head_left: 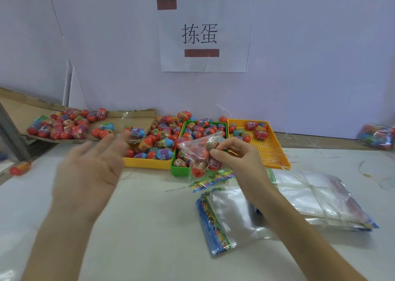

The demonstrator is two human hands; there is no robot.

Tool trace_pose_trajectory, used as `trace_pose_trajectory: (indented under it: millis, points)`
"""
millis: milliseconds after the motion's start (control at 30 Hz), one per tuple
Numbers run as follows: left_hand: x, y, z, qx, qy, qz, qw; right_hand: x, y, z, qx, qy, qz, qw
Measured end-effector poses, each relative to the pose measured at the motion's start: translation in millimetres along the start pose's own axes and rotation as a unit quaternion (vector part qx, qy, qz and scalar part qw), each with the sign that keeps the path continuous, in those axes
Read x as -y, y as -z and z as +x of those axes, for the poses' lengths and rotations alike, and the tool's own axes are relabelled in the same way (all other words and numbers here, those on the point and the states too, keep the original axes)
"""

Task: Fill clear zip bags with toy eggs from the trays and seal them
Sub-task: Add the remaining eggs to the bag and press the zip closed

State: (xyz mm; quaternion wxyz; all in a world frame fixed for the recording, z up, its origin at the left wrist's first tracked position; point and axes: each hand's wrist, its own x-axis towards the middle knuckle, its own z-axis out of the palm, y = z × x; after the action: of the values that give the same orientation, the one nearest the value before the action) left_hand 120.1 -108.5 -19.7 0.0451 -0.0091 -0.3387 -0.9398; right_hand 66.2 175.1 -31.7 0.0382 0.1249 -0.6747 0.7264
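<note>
My right hand pinches a clear zip bag holding several red toy eggs, lifted just in front of the green tray. My left hand hovers blurred and open, fingers spread, to the left of the trays, holding nothing. More toy eggs fill the left yellow tray and the green tray. Only a few lie in the right yellow tray. A pile of eggs sits on a cardboard sheet at the far left.
Stacks of flat clear zip bags with coloured strips lie on the white table at right, beside a bundle tied with a strip. One loose egg lies at the left edge. A filled bag sits far right. The wall bears a paper sign.
</note>
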Motion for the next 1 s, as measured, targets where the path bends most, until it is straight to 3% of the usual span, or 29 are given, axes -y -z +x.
trace_pose_trajectory:
  millis: [33,100,167,267,400,567,700,833,1000]
  points:
    - [11.8,-4.5,-4.6,-0.015,-0.036,0.167,0.985,0.3,-0.6,-0.3,0.001,0.003,-0.002,1.0]
    - [43.9,-17.0,0.0,-0.072,-0.036,0.3,0.951,0.7,-1.8,-1.2,0.002,0.013,-0.006,1.0]
    - [67.0,-37.3,4.0,-0.053,-0.027,0.386,0.92,0.5,-2.4,-1.9,0.004,0.025,-0.013,1.0]
    - [85.8,-54.0,9.6,-0.064,-0.019,0.395,0.916,-0.9,-4.7,-2.7,-0.004,0.052,-0.053,0.997]
    - [103.9,-56.6,13.0,-0.065,-0.088,0.425,0.898,-4.9,-6.2,-2.8,-0.03,0.083,-0.111,0.99]
    - [112.2,-45.8,14.9,-0.034,-0.113,0.458,0.881,-7.1,-5.5,-0.7,-0.056,0.095,-0.119,0.987]
    - [110.7,-45.1,14.1,-0.022,-0.064,0.395,0.916,-9.1,-5.6,-1.0,-0.056,0.092,-0.081,0.991]
    - [109.1,-45.7,14.0,0.004,0.001,0.318,0.948,-9.8,-2.8,2.9,-0.079,0.011,0.013,0.997]
    - [110.6,-42.4,15.7,0.01,0.041,0.246,0.968,-7.8,0.8,6.0,-0.05,-0.128,0.144,0.98]
